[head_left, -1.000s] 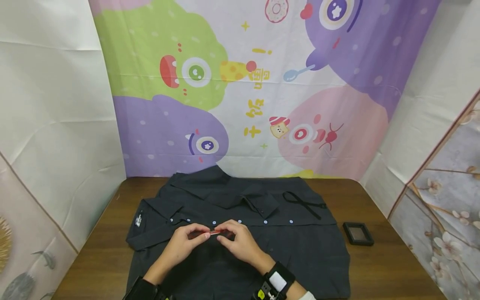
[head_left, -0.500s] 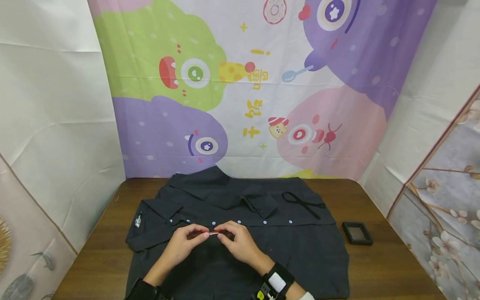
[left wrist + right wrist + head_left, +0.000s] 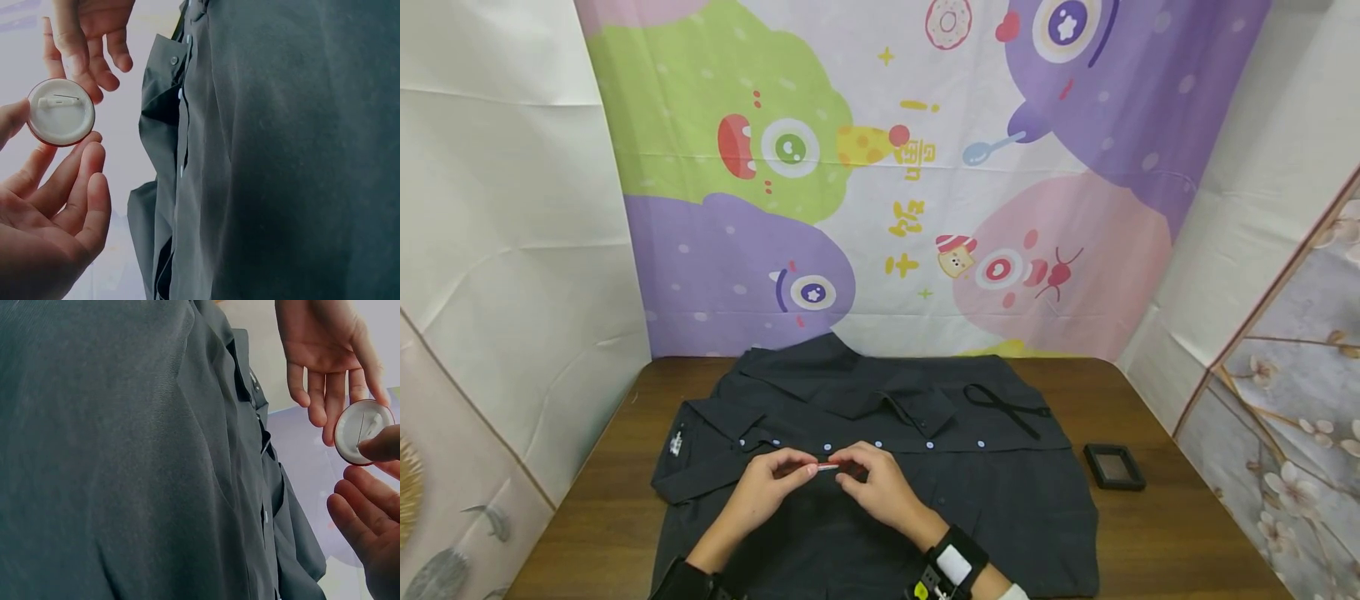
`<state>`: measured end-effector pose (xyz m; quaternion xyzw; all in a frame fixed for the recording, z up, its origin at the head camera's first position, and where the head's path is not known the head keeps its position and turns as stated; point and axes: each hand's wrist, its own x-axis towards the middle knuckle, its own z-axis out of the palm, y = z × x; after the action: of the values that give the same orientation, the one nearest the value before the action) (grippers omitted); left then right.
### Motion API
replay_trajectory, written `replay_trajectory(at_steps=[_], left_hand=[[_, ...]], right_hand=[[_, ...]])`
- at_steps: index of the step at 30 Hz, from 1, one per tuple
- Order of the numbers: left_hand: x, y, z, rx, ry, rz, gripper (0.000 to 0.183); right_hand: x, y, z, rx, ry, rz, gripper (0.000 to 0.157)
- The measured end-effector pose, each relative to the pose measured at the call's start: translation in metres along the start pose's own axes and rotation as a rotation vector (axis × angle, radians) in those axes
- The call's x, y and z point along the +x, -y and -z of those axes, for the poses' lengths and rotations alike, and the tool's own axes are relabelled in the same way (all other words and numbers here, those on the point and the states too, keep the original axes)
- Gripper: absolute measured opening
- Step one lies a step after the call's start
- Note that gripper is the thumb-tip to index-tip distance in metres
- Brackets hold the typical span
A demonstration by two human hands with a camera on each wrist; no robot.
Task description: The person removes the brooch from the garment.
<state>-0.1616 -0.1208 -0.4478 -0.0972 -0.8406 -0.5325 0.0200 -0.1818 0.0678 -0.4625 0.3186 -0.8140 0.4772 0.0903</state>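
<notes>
A round pin badge (image 3: 53,128) with a white back and a red rim is held between both hands above a dark shirt (image 3: 880,508). My left hand (image 3: 769,492) pinches the badge at its edge with thumb and fingers. On the opposite side, my right hand (image 3: 880,483) has its forefinger at the rim and its thumb over the back, as the right wrist view shows. The pin needle (image 3: 65,96) stands a little apart from its bar (image 3: 57,102). The badge's front is hidden in both wrist views.
The shirt lies spread over a brown wooden table (image 3: 1180,533), with a row of pale buttons (image 3: 930,445) across it. A thin black strap (image 3: 1011,408) rests on its far right. A black square frame (image 3: 1115,467) lies right of the shirt. A cartoon cloth (image 3: 880,175) hangs behind.
The badge has tilted slightly between the fingers, and less of its red shows in the head view. My right thumb has drawn back a little. Both hands stay in place.
</notes>
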Motion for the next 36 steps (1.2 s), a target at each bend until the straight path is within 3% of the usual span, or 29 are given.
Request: replay_trajectory(at_steps=[4,14,23,30,36], left_hand=[[0.001,0.003,-0.001,-0.026,0.008,0.01,0.015],[0.009,0.036,-0.007,-0.049,-0.005,0.043,0.019],[0.01,0.039,-0.007,-0.073,0.005,0.037,0.022],[0.011,0.042,-0.007,-0.081,0.008,0.045,0.022],[0.01,0.042,-0.006,-0.091,0.038,0.04,0.025]], right_hand=[[0.0,0.002,0.0,0.006,0.0,-0.014,0.021],[0.001,0.003,-0.002,0.021,-0.004,-0.044,0.021],[0.002,0.002,-0.002,0.022,-0.004,-0.038,0.02],[0.001,-0.028,-0.015,-0.006,-0.018,-0.044,0.022],[0.0,-0.034,-0.018,-0.051,-0.025,0.0,0.021]])
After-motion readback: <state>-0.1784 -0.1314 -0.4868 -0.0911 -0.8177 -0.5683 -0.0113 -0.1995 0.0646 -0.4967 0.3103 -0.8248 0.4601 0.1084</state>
